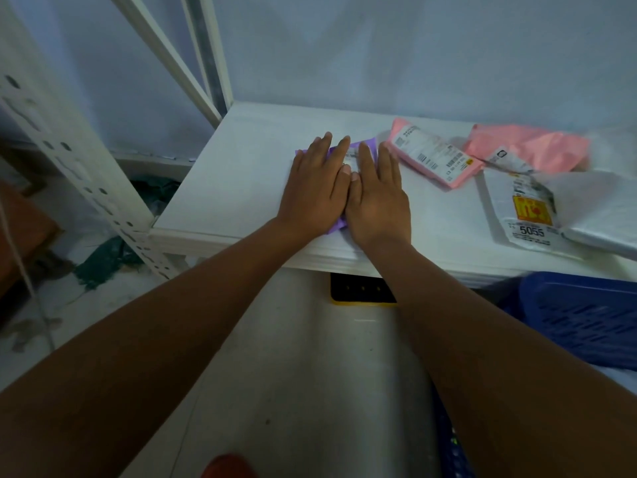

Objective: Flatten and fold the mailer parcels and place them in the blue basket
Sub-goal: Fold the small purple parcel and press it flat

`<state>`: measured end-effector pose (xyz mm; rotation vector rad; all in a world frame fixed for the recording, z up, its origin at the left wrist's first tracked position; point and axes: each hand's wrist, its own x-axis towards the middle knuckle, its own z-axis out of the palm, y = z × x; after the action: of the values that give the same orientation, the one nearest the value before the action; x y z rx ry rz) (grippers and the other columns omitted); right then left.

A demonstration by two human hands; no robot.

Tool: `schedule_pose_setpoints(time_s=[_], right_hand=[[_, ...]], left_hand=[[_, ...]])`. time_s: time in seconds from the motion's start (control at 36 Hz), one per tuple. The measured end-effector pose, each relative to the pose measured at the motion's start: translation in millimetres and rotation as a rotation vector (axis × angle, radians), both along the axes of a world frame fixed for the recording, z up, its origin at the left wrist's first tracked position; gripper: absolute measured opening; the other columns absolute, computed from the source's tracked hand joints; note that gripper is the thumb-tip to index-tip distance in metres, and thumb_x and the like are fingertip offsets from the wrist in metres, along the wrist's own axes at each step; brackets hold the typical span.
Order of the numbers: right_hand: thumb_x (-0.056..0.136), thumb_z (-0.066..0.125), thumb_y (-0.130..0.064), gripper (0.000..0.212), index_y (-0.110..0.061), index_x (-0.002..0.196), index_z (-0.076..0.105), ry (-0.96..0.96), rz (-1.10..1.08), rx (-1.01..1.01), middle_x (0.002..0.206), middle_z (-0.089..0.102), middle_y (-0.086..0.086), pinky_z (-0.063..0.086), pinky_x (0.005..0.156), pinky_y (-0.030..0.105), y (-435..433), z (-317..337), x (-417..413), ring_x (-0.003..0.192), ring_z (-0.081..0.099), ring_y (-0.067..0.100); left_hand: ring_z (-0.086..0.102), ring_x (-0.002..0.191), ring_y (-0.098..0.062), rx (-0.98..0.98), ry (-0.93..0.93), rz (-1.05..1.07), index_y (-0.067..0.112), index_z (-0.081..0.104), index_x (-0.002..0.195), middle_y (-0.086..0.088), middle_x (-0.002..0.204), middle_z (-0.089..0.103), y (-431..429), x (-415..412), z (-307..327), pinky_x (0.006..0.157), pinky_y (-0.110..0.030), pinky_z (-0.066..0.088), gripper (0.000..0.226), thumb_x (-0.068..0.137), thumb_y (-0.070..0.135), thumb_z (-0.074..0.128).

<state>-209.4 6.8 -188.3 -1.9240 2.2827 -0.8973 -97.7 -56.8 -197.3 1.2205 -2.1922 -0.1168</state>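
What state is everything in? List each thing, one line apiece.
left hand: open, flat, pressing the purple mailer.
right hand: open, flat, pressing the same mailer.
purple mailer: pressed flat on the shelf, mostly covered.
nearer pink mailer: lying flat, label up, untouched.
crumpled pink mailer: rumpled, not flattened.
white mailer: wrinkled, label up, untouched.
blue basket: below the shelf edge; inside not visible.

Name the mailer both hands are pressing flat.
The purple mailer, under the left hand and right hand; the two pink mailers and the white mailer lie untouched to its right.

Mostly hidden purple mailer; edge-cropped blue basket
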Motion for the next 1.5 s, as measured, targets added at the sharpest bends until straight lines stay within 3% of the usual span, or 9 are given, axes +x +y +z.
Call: schedule_pose_setpoints(time_s=[0.22,0.58,0.92,1.5], right_hand=[[0.107,0.016,-0.042,0.054,-0.028,0.159,0.012,0.026,0.011,0.039,0.167,0.003,0.003,0.021,0.121,0.046,1,1,-1,0.154,0.003,0.022],[0.107,0.014,-0.047,0.055,-0.033,0.158,0.000,0.076,0.001,0.140,0.167,-0.001,-0.001,0.011,0.124,0.042,-6,-6,-3,0.154,0.000,0.020],[0.106,0.010,-0.048,0.057,-0.031,0.158,-0.004,0.138,-0.017,0.223,0.167,-0.007,0.001,0.006,0.124,0.041,-6,-6,-3,0.154,-0.003,0.022],[0.105,0.014,-0.042,0.055,-0.024,0.157,0.018,0.149,-0.025,0.239,0.165,0.015,0.006,0.013,0.122,0.044,-9,-7,-4,0.152,0.014,0.024]], left_hand=[[0.023,0.150,-0.027,0.046,-0.052,0.043,0.019,0.027,0.156,-0.012,0.161,0.027,1,1,1,0.123,-0.044,0.015,0.056,0.104,0.042,0.028],[0.016,0.151,-0.028,0.140,-0.141,0.081,0.024,0.017,0.158,-0.011,0.163,0.022,8,2,6,0.123,-0.042,0.009,0.064,0.098,0.048,0.010],[0.017,0.151,-0.026,0.207,-0.149,0.091,0.025,0.020,0.157,-0.009,0.163,0.023,6,0,4,0.124,-0.045,0.010,0.054,0.106,0.043,0.018],[0.024,0.149,-0.025,0.278,-0.181,0.100,0.023,0.034,0.152,-0.008,0.158,0.034,8,-1,8,0.122,-0.047,0.012,0.053,0.105,0.041,0.019]])
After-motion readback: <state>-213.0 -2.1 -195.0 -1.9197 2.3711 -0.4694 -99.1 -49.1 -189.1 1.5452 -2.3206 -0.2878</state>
